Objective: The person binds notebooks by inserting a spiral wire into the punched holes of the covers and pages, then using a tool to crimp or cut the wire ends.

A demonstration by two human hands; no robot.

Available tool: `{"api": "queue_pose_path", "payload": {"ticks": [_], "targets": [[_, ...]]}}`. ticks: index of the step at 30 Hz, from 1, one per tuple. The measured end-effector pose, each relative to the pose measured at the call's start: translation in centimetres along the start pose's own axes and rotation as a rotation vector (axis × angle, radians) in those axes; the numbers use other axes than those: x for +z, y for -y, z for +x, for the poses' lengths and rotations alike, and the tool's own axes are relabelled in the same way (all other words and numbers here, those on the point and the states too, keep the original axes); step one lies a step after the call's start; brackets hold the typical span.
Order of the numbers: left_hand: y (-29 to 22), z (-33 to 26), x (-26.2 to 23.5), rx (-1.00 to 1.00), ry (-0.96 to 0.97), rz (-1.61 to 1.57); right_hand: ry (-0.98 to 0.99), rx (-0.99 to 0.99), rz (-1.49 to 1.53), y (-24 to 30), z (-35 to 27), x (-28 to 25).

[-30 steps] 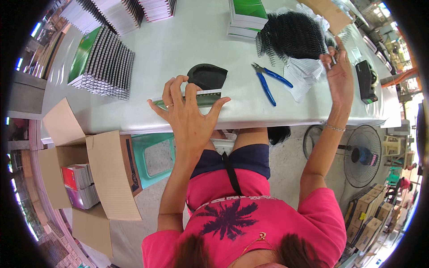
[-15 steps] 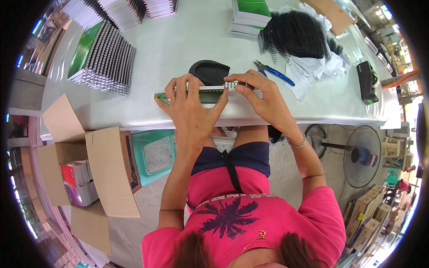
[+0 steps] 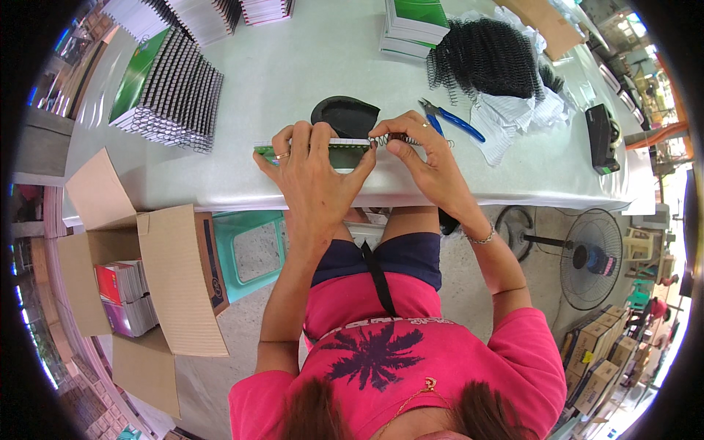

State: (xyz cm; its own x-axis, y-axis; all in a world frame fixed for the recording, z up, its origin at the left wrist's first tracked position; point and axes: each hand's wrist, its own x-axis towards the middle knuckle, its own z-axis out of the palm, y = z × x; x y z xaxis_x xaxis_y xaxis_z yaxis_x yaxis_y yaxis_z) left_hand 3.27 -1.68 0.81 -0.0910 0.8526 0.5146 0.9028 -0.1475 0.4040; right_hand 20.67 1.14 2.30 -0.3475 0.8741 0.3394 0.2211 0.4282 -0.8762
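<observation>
My left hand (image 3: pixel 312 180) is closed around a green-covered notebook (image 3: pixel 346 160), its punched edge turned upward and away from me. At the notebook's right end a dark spiral coil (image 3: pixel 384 139) lines up with the punched holes. My right hand (image 3: pixel 433 161) has thumb and index finger on that coil, the index fingertip close to the notebook's corner. The coil's free end shows past the right fingers. Just beyond the notebook lies a black curved pad or dish (image 3: pixel 345 115). Blue-handled cutters (image 3: pixel 456 123) rest beyond my right hand.
A stack of coil-bound notebooks (image 3: pixel 176 88) stands at the left. Green books (image 3: pixel 414 29) and a heap of black coils (image 3: pixel 484 59) on crumpled paper (image 3: pixel 506 110) sit far right, near a black tape dispenser (image 3: pixel 603 139). An open carton (image 3: pixel 180 279) and a fan (image 3: pixel 590 257) flank me.
My right index finger has stretched left to the notebook's corner, and more of the coil's tail shows past the right fingers. The left hand keeps its hold on the notebook.
</observation>
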Motion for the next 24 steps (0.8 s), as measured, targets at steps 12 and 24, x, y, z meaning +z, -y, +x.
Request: {"api": "queue_pose_path", "payload": {"ticks": [12,24], "targets": [[0.1,0.0,-0.3,-0.031,0.065,0.085,-0.026,-0.098,-0.403,1.0,0.2,0.6],[1.5,-0.1,-1.3,-0.078,-0.049,-0.271,-0.028,-0.167,-0.519,1.2,1.2,1.0]]}}
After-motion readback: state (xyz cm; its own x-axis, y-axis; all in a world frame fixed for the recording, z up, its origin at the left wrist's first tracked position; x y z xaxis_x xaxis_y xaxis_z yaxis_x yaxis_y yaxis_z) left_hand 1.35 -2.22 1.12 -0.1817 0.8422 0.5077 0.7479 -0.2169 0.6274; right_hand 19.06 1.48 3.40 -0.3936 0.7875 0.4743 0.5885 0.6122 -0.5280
